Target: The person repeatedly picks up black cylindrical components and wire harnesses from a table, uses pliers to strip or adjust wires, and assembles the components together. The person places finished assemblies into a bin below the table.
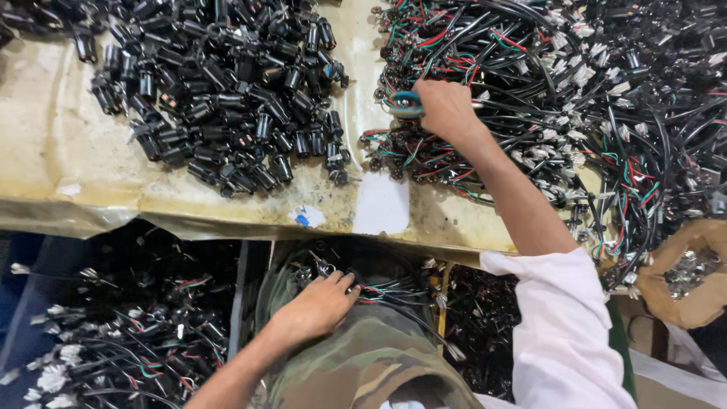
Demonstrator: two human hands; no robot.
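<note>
A person's right hand reaches forward at the end of an outstretched bare forearm, fingers curled shut, white sleeve pushed to the elbow. The left hand lies low and close to the body, palm down, fingers loosely spread.

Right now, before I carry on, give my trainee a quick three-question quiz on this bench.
1. True or false: the right hand rests in the wire pile on the table.
2. Where is the left hand? A) on the black caps B) on wires in the lap C) in the paper bag
3. What colour is the ring at the right hand's fingers?

Key: 1 true; 2 B; 3 blue.
</note>
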